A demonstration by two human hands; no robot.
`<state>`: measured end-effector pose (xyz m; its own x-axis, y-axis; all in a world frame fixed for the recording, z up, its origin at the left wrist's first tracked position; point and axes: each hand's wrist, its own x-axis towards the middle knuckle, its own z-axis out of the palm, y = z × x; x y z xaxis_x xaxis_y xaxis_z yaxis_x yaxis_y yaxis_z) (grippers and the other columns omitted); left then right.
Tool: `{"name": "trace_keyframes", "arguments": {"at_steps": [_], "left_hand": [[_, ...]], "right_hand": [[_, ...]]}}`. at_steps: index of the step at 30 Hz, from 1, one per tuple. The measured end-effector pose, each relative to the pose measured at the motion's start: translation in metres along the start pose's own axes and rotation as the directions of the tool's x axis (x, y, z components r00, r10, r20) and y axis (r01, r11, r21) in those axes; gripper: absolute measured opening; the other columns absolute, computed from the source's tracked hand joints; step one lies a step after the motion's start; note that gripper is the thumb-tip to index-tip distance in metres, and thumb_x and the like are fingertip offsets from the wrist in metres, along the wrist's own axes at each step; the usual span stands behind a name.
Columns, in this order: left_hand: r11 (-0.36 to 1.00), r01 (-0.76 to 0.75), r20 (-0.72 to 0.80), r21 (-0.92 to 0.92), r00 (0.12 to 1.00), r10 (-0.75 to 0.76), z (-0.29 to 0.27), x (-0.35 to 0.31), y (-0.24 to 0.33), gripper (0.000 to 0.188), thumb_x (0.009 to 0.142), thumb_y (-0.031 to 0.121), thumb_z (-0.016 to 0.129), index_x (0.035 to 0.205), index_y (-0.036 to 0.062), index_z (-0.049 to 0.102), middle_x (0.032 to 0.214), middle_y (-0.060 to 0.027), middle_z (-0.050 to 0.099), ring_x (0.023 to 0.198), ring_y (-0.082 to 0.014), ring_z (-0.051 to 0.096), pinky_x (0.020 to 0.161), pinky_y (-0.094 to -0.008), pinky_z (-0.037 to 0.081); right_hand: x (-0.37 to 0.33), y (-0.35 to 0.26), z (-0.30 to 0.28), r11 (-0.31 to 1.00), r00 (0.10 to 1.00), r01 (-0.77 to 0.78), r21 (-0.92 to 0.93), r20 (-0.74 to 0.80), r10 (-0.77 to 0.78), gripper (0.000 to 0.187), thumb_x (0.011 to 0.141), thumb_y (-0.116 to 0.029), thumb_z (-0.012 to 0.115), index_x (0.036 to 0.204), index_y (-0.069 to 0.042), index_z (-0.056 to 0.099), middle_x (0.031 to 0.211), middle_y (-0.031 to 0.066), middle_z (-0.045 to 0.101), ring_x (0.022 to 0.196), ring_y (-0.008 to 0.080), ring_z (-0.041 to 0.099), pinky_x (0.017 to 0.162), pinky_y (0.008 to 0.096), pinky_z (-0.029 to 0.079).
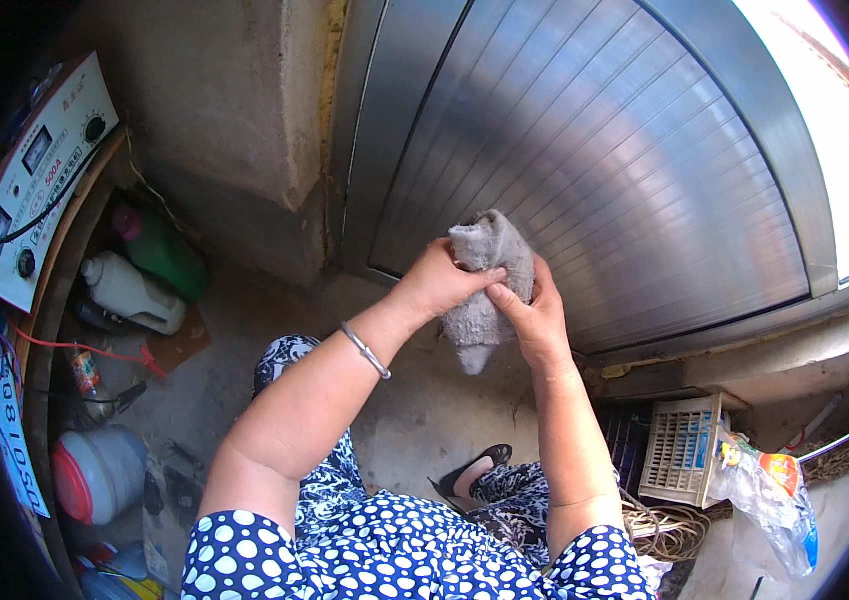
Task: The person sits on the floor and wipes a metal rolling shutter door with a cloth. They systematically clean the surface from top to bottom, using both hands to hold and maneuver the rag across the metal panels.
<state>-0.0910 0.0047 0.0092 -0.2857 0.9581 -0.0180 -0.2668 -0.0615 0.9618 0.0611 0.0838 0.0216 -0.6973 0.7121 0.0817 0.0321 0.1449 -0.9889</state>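
A folded grey cloth point(477, 322), rough like a knitted rag, is held up in front of me between both hands. My left hand point(443, 280) grips its left side, with the thumb lying across the front. On the other side my right hand point(543, 318) presses its thumb on the cloth near the left thumb, its fingers behind. A pale, narrow end hangs below the hands, and the upper end is bunched. Behind the cloth stands a silver metal door panel point(635, 170) with ribbed lines; I cannot tell whether the cloth touches it.
To the left, a white box with dials point(45, 180) sits on a wooden shelf. Below are a green bottle point(163, 255), a white jug point(135, 292) and a red-lidded tub point(110, 473). A plastic crate point(680, 450), clear plastic bag point(780, 510) and coiled rope point(667, 535) lie at the right.
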Motion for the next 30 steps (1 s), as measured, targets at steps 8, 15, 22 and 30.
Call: {"name": "trace_keyframes", "arguments": {"at_steps": [8, 15, 22, 30], "left_hand": [[0.922, 0.172, 0.148, -0.347, 0.981, -0.127, -0.003, -0.004, 0.005, 0.047, 0.079, 0.018, 0.077, 0.118, 0.0018, 0.057, 0.112, -0.0095, 0.063, 0.112, -0.0199, 0.056, 0.097, -0.0349, 0.044], [0.948, 0.241, -0.101, -0.207, 0.959, -0.266, -0.014, -0.001, -0.008, 0.047, 0.085, 0.028, 0.07, 0.124, 0.0055, 0.055, 0.11, -0.0072, 0.065, 0.096, -0.0199, 0.065, 0.071, -0.0341, 0.055], [0.993, 0.093, 0.109, -0.072, 0.991, -0.084, -0.002, -0.002, -0.009, 0.039, 0.089, 0.03, 0.065, 0.119, 0.005, 0.061, 0.109, -0.0067, 0.064, 0.097, -0.0161, 0.061, 0.084, -0.0285, 0.049], [0.934, -0.167, 0.003, 0.315, 0.985, 0.175, 0.008, -0.003, -0.006, 0.025, 0.087, 0.022, 0.065, 0.103, 0.0025, 0.066, 0.091, -0.0073, 0.066, 0.086, -0.0139, 0.063, 0.077, -0.0273, 0.05]], "right_hand": [[0.002, -0.014, -0.021, 0.921, 0.99, -0.09, 0.38, 0.133, 0.042, 0.069, 0.079, -0.017, 0.073, 0.137, 0.001, 0.04, 0.122, 0.0137, 0.056, 0.115, 0.0233, 0.053, 0.099, 0.0352, 0.041], [-0.012, 0.012, -0.004, 0.761, 0.917, 0.362, -0.539, 0.057, -0.395, 0.096, 0.066, -0.029, 0.084, 0.145, -0.009, 0.032, 0.145, 0.0193, 0.034, 0.132, 0.0357, 0.038, 0.106, 0.0441, 0.037], [-0.009, 0.035, 0.005, 0.984, 0.975, 0.128, -0.125, -0.167, -0.148, 0.06, 0.076, -0.007, 0.077, 0.129, -0.005, 0.051, 0.12, 0.009, 0.057, 0.109, 0.0176, 0.055, 0.093, 0.0326, 0.046], [0.063, -0.164, -0.098, 0.112, 0.237, 0.582, -0.806, 0.036, -0.971, 0.038, 0.081, 0.002, 0.068, 0.118, -0.001, 0.058, 0.113, 0.0114, 0.062, 0.096, 0.0199, 0.061, 0.085, 0.0349, 0.05]]}}
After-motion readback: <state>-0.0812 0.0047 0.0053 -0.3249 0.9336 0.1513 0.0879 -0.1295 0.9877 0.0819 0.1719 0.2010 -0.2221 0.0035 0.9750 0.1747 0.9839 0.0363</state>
